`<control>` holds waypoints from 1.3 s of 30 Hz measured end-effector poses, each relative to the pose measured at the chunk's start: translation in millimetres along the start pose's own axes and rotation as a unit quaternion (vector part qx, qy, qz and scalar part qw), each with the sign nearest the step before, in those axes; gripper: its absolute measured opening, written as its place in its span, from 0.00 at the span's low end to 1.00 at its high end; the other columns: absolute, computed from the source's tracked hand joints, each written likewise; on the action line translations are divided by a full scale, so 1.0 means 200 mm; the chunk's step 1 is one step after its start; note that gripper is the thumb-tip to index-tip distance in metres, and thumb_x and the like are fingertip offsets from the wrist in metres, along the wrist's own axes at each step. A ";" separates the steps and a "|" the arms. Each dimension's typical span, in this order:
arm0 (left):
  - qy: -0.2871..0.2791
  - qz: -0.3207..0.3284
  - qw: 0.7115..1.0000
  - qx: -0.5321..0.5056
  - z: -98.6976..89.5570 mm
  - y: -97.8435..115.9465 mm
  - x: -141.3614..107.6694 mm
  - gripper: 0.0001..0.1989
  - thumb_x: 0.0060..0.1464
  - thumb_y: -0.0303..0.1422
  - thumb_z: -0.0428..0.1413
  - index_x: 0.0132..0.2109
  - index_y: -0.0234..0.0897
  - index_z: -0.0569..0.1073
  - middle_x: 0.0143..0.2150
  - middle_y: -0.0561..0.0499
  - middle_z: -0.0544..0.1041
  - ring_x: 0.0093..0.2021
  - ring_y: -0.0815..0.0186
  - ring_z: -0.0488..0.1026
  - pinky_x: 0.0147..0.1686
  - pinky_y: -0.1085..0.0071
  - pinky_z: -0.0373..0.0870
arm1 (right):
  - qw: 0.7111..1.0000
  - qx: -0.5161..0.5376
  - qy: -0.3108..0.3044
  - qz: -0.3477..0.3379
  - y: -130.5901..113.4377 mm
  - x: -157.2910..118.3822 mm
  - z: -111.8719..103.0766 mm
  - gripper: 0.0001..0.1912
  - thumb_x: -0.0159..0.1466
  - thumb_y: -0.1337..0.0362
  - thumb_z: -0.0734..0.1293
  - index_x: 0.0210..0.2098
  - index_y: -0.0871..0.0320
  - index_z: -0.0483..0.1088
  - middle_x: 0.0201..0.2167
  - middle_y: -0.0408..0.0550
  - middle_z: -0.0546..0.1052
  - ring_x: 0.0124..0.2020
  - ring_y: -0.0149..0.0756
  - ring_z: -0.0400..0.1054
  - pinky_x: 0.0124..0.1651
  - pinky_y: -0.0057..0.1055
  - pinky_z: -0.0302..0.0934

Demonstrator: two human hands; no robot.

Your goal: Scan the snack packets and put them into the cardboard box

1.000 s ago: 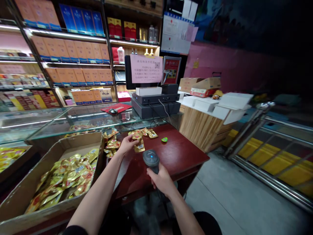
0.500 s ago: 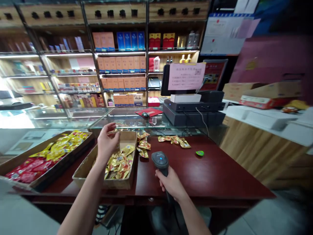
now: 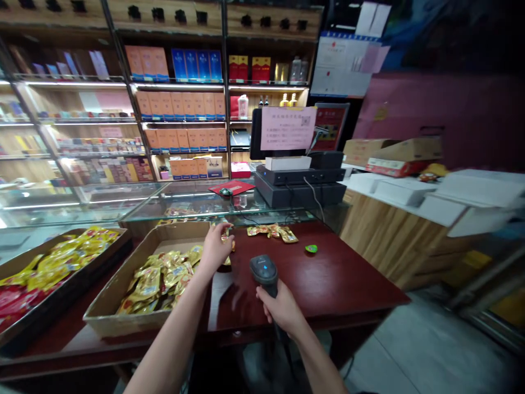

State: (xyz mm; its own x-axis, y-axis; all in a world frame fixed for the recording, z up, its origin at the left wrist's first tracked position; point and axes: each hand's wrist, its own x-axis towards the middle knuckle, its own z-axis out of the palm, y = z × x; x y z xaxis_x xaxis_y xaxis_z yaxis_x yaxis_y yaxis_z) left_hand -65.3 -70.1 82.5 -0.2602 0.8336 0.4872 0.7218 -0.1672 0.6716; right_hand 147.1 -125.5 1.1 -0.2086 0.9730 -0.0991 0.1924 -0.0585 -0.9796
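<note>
My right hand (image 3: pixel 281 309) is wrapped round the handle of a black barcode scanner (image 3: pixel 263 268), whose head shows a small blue light. My left hand (image 3: pixel 218 246) hovers at the right side of a cardboard box (image 3: pixel 123 324), fingers curved and apart. Beneath and behind it are small gold packets (image 3: pixel 227 260), partly covered by the hand; I see none gripped. Many gold foil packets (image 3: pixel 164 273) fill the box. Farther back on the dark red table (image 3: pixel 328 284) lies a row of gold packets (image 3: pixel 273 232), with a small green item (image 3: pixel 311 249) to its right.
A second box (image 3: pixel 61 284) at the left holds yellow and red packets. Behind the table stand a glass counter (image 3: pixel 143 205), a monitor with a pink notice (image 3: pixel 287 128) and a dark cash drawer (image 3: pixel 299 192). A wooden cabinet (image 3: pixel 381 235) stands on the right.
My left hand has moved right, from over the box to the loose gold packets beside it. My right hand still holds the barcode scanner. The view has turned rightward.
</note>
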 end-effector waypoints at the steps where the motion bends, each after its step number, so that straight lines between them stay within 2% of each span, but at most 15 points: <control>1: -0.029 0.001 1.000 0.011 0.08 0.01 0.00 0.18 0.58 0.29 0.58 0.56 0.34 0.77 0.50 0.39 0.78 0.52 0.54 0.77 0.57 0.60 0.70 | 1.000 -0.001 0.002 0.004 0.00 -0.01 -0.03 0.15 0.60 0.53 0.68 0.40 0.56 0.67 0.12 0.32 0.67 0.10 0.30 0.61 0.14 0.23 0.55; 4: -0.105 -0.004 0.990 0.094 0.29 0.04 0.01 0.23 0.60 0.29 0.56 0.61 0.31 0.75 0.56 0.33 0.76 0.57 0.50 0.75 0.60 0.57 0.67 | 1.000 -0.001 0.016 -0.007 0.01 -0.04 -0.12 0.14 0.60 0.55 0.68 0.40 0.57 0.68 0.11 0.32 0.66 0.10 0.30 0.61 0.15 0.24 0.56; 6: -0.114 -0.033 0.974 0.193 0.39 0.01 0.03 0.25 0.60 0.29 0.55 0.64 0.31 0.73 0.60 0.28 0.73 0.63 0.43 0.70 0.62 0.52 0.63 | 0.999 0.001 0.040 -0.015 0.02 -0.06 -0.18 0.13 0.61 0.55 0.68 0.40 0.57 0.68 0.12 0.33 0.67 0.11 0.30 0.61 0.15 0.24 0.56; 9: -0.088 -0.104 0.935 0.327 0.47 -0.09 0.07 0.29 0.59 0.33 0.56 0.66 0.28 0.70 0.66 0.21 0.68 0.69 0.31 0.61 0.61 0.44 0.60 | 0.997 0.003 0.071 0.006 0.05 -0.08 -0.27 0.13 0.61 0.55 0.68 0.39 0.57 0.68 0.14 0.34 0.69 0.12 0.29 0.61 0.15 0.24 0.56; 12: -0.117 -0.153 0.905 0.379 0.52 -0.20 0.08 0.32 0.60 0.41 0.57 0.64 0.22 0.70 0.67 0.16 0.64 0.67 0.27 0.62 0.59 0.44 0.61 | 0.996 0.008 0.090 0.020 0.09 -0.08 -0.33 0.14 0.61 0.54 0.68 0.39 0.57 0.67 0.15 0.33 0.68 0.12 0.28 0.61 0.15 0.23 0.56; 14: -0.140 -0.129 0.901 0.389 0.55 -0.22 0.05 0.28 0.62 0.39 0.54 0.61 0.23 0.73 0.65 0.19 0.66 0.64 0.30 0.65 0.57 0.47 0.63 | 0.995 0.016 0.099 0.019 0.12 -0.05 -0.35 0.15 0.60 0.52 0.67 0.39 0.56 0.67 0.16 0.34 0.69 0.13 0.28 0.61 0.14 0.23 0.55; 16: -0.170 -0.070 0.907 0.379 0.57 -0.20 0.00 0.23 0.62 0.33 0.51 0.60 0.28 0.75 0.63 0.24 0.69 0.61 0.37 0.68 0.55 0.52 0.65 | 0.995 0.024 0.099 0.015 0.15 -0.03 -0.36 0.15 0.60 0.52 0.67 0.39 0.56 0.66 0.17 0.34 0.70 0.13 0.29 0.61 0.14 0.23 0.56; 21: -0.235 0.066 0.912 0.330 0.63 -0.07 -0.09 0.26 0.57 0.23 0.50 0.62 0.39 0.75 0.58 0.35 0.73 0.56 0.47 0.69 0.52 0.58 0.65 | 0.996 0.030 0.083 0.016 0.18 0.01 -0.35 0.15 0.61 0.52 0.67 0.40 0.56 0.66 0.16 0.33 0.69 0.13 0.29 0.62 0.14 0.23 0.56; 24: -0.251 0.093 0.923 0.278 0.65 -0.03 -0.09 0.24 0.55 0.21 0.52 0.57 0.37 0.77 0.54 0.37 0.76 0.54 0.49 0.71 0.52 0.59 0.65 | 0.996 0.038 0.079 0.014 0.19 0.01 -0.35 0.15 0.60 0.52 0.67 0.40 0.56 0.66 0.19 0.35 0.72 0.13 0.28 0.62 0.14 0.23 0.57; 26: -0.250 0.088 0.945 0.193 0.66 -0.03 -0.07 0.21 0.54 0.21 0.54 0.53 0.37 0.79 0.51 0.38 0.79 0.52 0.50 0.74 0.54 0.60 0.66 | 0.996 0.039 0.076 0.018 0.20 0.00 -0.35 0.16 0.60 0.52 0.68 0.40 0.56 0.67 0.20 0.36 0.73 0.13 0.28 0.62 0.14 0.23 0.57; 29: -0.238 -0.017 0.971 -0.029 0.68 -0.06 -0.01 0.13 0.51 0.26 0.62 0.45 0.38 0.81 0.43 0.42 0.83 0.45 0.54 0.78 0.49 0.63 0.69 | 0.996 0.042 0.079 0.018 0.19 -0.01 -0.37 0.16 0.60 0.52 0.68 0.41 0.56 0.67 0.18 0.34 0.71 0.12 0.29 0.62 0.14 0.23 0.56; 31: -0.260 -0.122 0.939 -0.188 0.69 -0.07 0.02 0.09 0.47 0.34 0.68 0.37 0.37 0.81 0.36 0.45 0.83 0.36 0.58 0.78 0.41 0.66 0.71 | 0.995 0.043 0.084 0.014 0.19 -0.02 -0.37 0.16 0.60 0.52 0.68 0.40 0.56 0.68 0.15 0.33 0.69 0.11 0.29 0.61 0.13 0.23 0.55; 33: -0.299 -0.198 0.885 -0.297 0.70 -0.07 0.05 0.16 0.39 0.39 0.73 0.32 0.35 0.80 0.31 0.47 0.81 0.31 0.62 0.76 0.34 0.69 0.70 | 0.995 0.037 0.088 0.013 0.18 -0.03 -0.37 0.15 0.61 0.52 0.67 0.40 0.56 0.68 0.14 0.32 0.68 0.11 0.29 0.60 0.13 0.23 0.55; 35: -0.324 -0.247 0.846 -0.345 0.71 -0.06 0.06 0.21 0.32 0.40 0.77 0.30 0.34 0.79 0.30 0.47 0.81 0.29 0.66 0.75 0.31 0.72 0.70 | 0.996 0.030 0.087 0.015 0.18 -0.04 -0.37 0.15 0.61 0.53 0.67 0.40 0.56 0.68 0.14 0.33 0.68 0.11 0.29 0.61 0.13 0.23 0.56; 39: -0.341 -0.299 0.813 -0.365 0.73 -0.05 0.05 0.21 0.28 0.35 0.79 0.31 0.34 0.81 0.31 0.46 0.82 0.29 0.68 0.75 0.30 0.74 0.72 | 0.996 0.025 0.081 0.013 0.19 -0.06 -0.36 0.15 0.61 0.53 0.67 0.42 0.57 0.68 0.17 0.34 0.71 0.12 0.29 0.62 0.13 0.23 0.57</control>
State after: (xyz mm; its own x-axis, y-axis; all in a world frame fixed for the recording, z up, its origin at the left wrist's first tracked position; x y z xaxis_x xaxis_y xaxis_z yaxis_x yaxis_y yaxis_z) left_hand 18.4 16.8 0.1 0.1715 0.9370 -0.3044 -0.0406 0.3154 0.9481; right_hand 226.0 -123.0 -22.6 -0.0464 0.9941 -0.0985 0.1473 -0.0907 -0.9849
